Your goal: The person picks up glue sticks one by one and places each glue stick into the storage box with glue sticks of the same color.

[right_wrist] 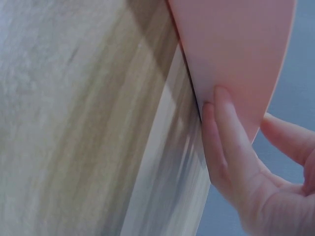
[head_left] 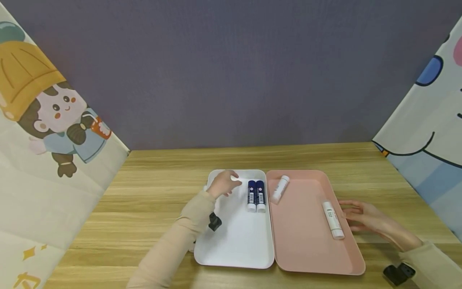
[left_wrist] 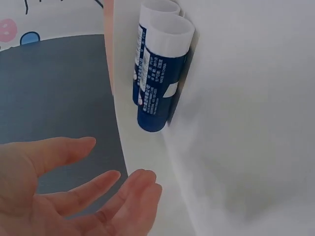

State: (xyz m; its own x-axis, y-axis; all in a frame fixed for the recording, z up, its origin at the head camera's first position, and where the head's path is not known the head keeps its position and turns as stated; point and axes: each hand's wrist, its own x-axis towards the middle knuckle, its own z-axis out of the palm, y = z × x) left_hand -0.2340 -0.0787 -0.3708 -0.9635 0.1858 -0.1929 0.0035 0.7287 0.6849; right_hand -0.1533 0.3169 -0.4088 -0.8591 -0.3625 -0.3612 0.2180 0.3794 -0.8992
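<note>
Side by side along the right wall of the white tray (head_left: 231, 245), the two blue tubes (head_left: 260, 196) lie with their long axes running away from the person, white ends nearest and dark blue ends farthest. The left hand (head_left: 223, 184) hovers left of them, thumb and fingers spread, while the right hand (head_left: 366, 216), its fingers nearly straight, touches the pink tray's (head_left: 299, 249) outer wall, thumb beside the rim. The tubes are slim cylinders with pale printed text.
</note>
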